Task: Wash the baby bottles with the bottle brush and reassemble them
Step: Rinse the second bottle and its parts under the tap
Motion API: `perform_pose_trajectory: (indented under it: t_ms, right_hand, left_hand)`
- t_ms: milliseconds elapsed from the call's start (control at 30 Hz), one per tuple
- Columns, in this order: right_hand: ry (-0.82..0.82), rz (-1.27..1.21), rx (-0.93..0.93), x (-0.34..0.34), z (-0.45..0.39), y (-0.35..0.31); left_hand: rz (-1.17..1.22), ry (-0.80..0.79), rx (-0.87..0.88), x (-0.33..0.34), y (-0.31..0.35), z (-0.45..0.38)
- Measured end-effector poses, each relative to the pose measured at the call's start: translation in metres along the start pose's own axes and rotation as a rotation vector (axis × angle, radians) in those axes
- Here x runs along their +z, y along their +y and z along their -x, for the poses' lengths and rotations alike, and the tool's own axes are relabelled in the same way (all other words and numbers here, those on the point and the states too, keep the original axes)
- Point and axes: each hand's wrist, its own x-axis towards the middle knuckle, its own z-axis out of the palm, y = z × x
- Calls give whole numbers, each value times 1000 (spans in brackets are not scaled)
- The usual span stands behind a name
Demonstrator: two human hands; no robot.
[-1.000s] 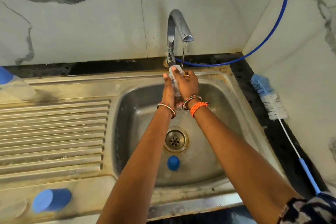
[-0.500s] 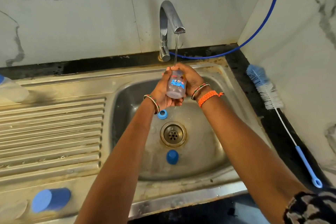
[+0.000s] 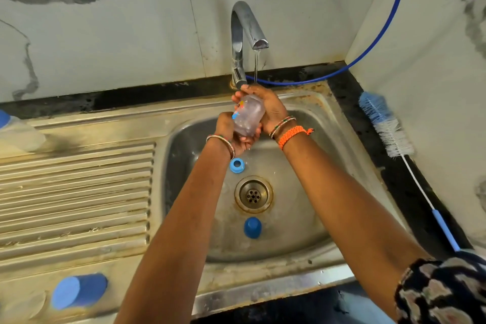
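A small clear baby bottle (image 3: 248, 117) with a colourful print is held under the running tap (image 3: 246, 34), over the steel sink (image 3: 302, 208). My left hand (image 3: 232, 131) cups its lower end from the left. My right hand (image 3: 271, 109) wraps round its upper side. On the sink floor lie a blue screw ring (image 3: 237, 165) near the drain and a blue cap (image 3: 252, 227) closer to me. The bottle brush (image 3: 386, 129), with blue and white bristles, lies on the dark counter at the right.
A second clear bottle (image 3: 18, 134) with a blue top lies at the far left on the draining board (image 3: 79, 192). A larger blue cap (image 3: 79, 290) lies on the front left rim. A blue hose (image 3: 378, 42) runs along the wall behind the tap.
Both hands have turned the bottle under the water, so its print now faces left. The view has shifted a little, and the blue ring has come into sight in the sink.
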Motion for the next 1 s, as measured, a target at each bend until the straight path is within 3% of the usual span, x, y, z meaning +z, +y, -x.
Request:
perform_pose_trajectory:
  t_ms: [100, 200, 267, 367, 433, 467, 500, 600, 667, 800, 867, 933, 1000]
  right_hand:
    - [-58, 15, -28, 0, -1, -1]
    - [86, 113, -24, 5, -1, 3]
    - [173, 183, 1, 8, -1, 6]
    - [331, 276, 64, 11, 1, 9]
    - [402, 331, 60, 10, 0, 13]
    - [420, 330, 67, 9, 2, 14]
    - [431, 324, 78, 9, 1, 15]
    - [483, 383, 44, 8, 0, 14]
    - [403, 362, -14, 12, 1, 10]
    - [-8, -5, -56, 16, 1, -4]
    - [-28, 0, -53, 15, -1, -5]
    - [73, 9, -66, 13, -4, -1]
    - [213, 86, -105, 15, -6, 3]
  left_hand:
    - [60, -26, -59, -3, 0, 7]
    - [40, 117, 40, 4, -4, 2]
    - [-122, 251, 190, 6, -8, -4]
    - [-551, 504, 555, -1, -21, -10]
    - [-674, 512, 771, -5, -27, -6]
    - [-681, 511, 780, -6, -27, -6]
    - [-646, 487, 683, -6, -25, -7]
    - [-246, 134, 5, -6, -9, -5]
    - [-63, -50, -177, -13, -6, -3]
    - [88, -254, -234, -23, -2, -1]
    - [77, -158, -174, -18, -1, -2]
    - [120, -18, -43, -9, -4, -6]
    - [-56, 127, 150, -1, -7, -9]
